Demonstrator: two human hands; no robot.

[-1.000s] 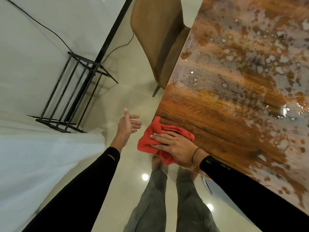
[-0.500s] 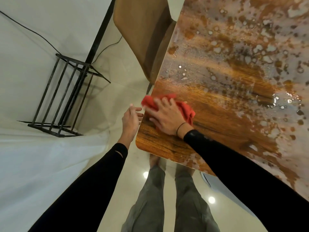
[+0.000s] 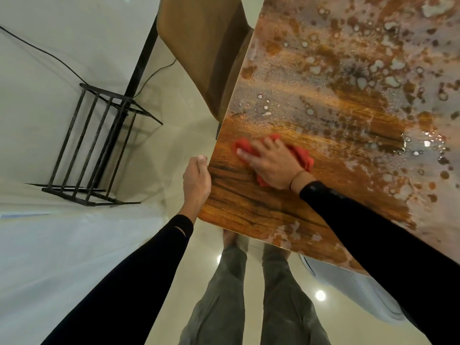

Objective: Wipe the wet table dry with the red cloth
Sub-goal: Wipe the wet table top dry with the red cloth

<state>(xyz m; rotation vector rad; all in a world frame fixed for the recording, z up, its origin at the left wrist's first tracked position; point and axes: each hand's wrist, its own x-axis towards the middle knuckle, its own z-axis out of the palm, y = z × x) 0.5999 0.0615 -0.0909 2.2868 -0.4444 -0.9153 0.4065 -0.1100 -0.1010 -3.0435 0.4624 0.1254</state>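
Note:
The red cloth [image 3: 302, 156] lies bunched on the wooden table [image 3: 249, 205], near its left edge. My right hand [image 3: 271, 166] presses flat on the cloth with the fingers stretched out toward the edge. The wood around and in front of the cloth looks dry and dark. Farther away and to the right the table top is covered in water drops and pale wet patches. My left hand [image 3: 196, 179] is at the table's left edge, its fingers curled round the edge and hidden beneath it.
A brown chair [image 3: 204, 46] stands pushed against the table's left side, just beyond the cloth. A black metal rack [image 3: 99, 145] and a cable lie on the floor at left. My legs [image 3: 224, 295] stand at the table's near corner.
My right hand has slid the cloth away from the near corner, farther up the table. My left hand has moved from the air onto the table's edge.

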